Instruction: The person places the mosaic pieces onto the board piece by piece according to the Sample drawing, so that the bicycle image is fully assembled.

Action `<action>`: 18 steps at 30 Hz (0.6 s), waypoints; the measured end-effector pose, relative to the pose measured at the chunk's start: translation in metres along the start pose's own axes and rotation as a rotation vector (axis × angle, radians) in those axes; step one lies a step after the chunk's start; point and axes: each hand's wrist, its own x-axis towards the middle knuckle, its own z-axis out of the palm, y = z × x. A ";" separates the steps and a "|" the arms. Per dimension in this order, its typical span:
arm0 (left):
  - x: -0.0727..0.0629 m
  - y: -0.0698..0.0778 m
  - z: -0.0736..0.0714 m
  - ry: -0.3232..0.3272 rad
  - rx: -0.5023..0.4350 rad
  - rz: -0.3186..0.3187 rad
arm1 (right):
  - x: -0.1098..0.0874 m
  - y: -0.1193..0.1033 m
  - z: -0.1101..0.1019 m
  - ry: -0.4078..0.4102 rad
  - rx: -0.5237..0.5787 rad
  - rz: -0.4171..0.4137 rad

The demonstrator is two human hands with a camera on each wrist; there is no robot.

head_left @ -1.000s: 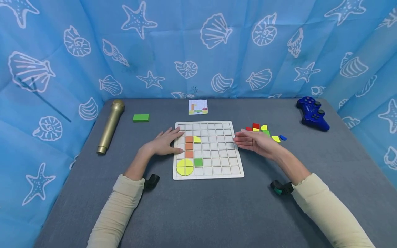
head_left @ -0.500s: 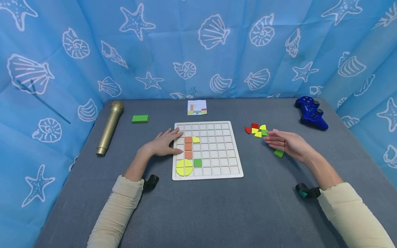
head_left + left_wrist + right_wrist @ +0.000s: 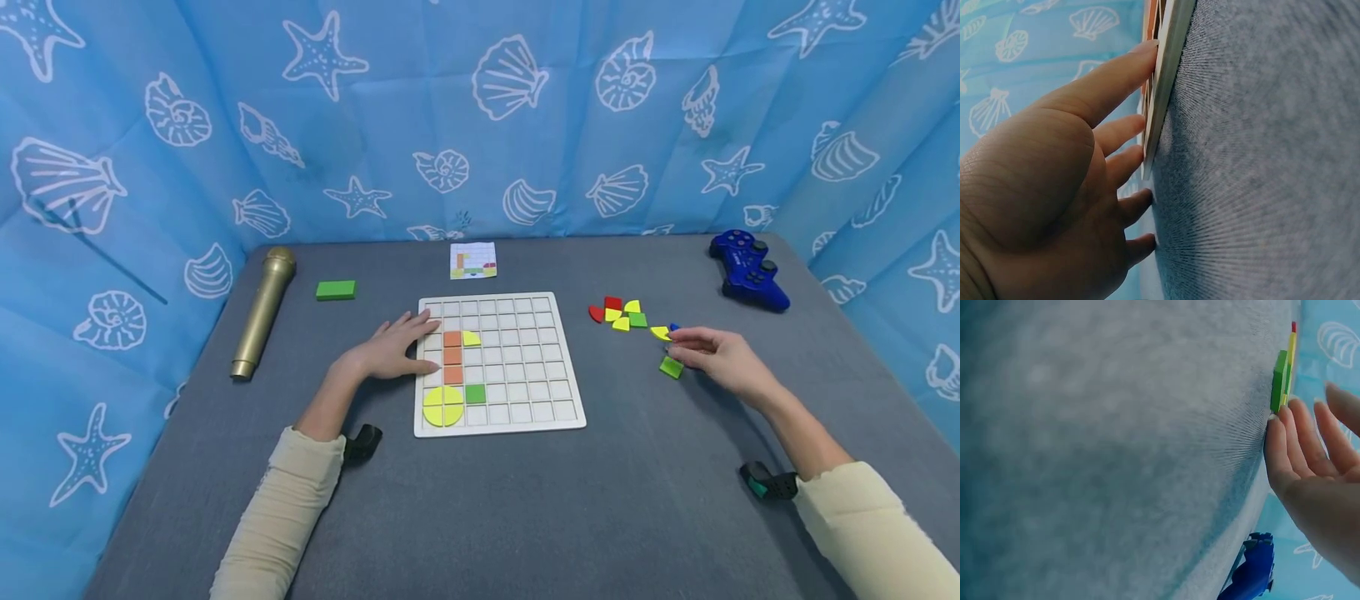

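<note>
My left hand [image 3: 382, 350] rests with spread fingers on the left edge of a white grid board [image 3: 525, 350]. In the left wrist view its thumb and fingertips lie along the board's edge [image 3: 1169, 75]. On the board are orange squares [image 3: 453, 356], a yellow quarter piece [image 3: 471, 338], yellow quarters forming a circle [image 3: 442, 406] and a green square [image 3: 476, 393]. Off to the right, my right hand [image 3: 727, 362] is low over the table, fingertips beside a green square tile [image 3: 671, 367], a yellow piece [image 3: 660, 332] and a partly hidden blue piece [image 3: 674, 327]. Its fingers extend, thumb apart [image 3: 1342, 406].
Red, yellow and green pieces [image 3: 612, 315] lie clustered right of the board. A pattern card [image 3: 473, 261] lies behind it. Further out are a gold microphone [image 3: 264, 312], a green block [image 3: 335, 290] and a blue game controller [image 3: 748, 271]. A blue curtain [image 3: 390, 108] borders the table.
My right hand has moved right, away from the board's edge and past the clustered pieces, uncovering them and the green tile. My left hand stays on the board.
</note>
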 end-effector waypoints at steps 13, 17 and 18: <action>-0.002 0.000 0.000 0.003 -0.012 0.000 | -0.003 -0.005 0.011 -0.019 -0.252 -0.154; -0.002 0.002 -0.001 -0.001 -0.010 -0.007 | -0.003 -0.005 0.012 -0.005 -0.284 -0.097; -0.002 0.003 -0.001 -0.002 -0.009 -0.008 | -0.003 -0.005 0.012 0.001 -0.289 -0.078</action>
